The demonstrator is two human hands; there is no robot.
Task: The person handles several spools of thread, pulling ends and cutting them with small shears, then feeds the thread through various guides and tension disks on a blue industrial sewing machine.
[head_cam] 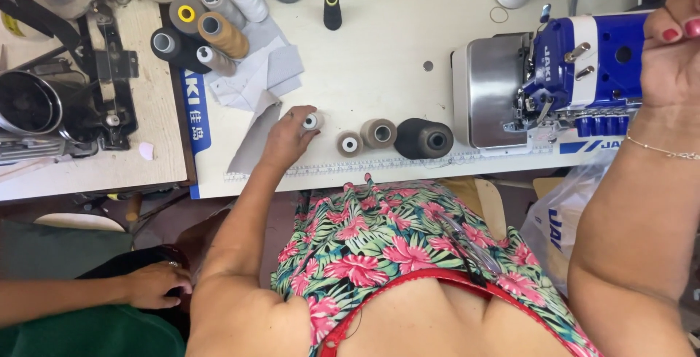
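Observation:
My left hand (286, 138) rests on the white table (379, 43) near its front edge, its fingers closed around a small white thread spool (312, 121). Right of it lie a grey spool (350, 143), a beige spool (379, 133) and a large dark cone (424, 138). My right hand (671, 54) is raised at the far right, fingers curled over the top of the blue and white overlock sewing machine (576, 72). Whether it grips anything there is hidden by the frame edge.
Grey fabric pieces (266, 72) lie behind my left hand. Several thread cones (204, 29) stand at the back left, more along the far edge. A black sewing machine (51, 102) sits on the wooden table at left. Another person's hand (154, 284) shows at lower left. A plastic bag (561, 218) hangs below right.

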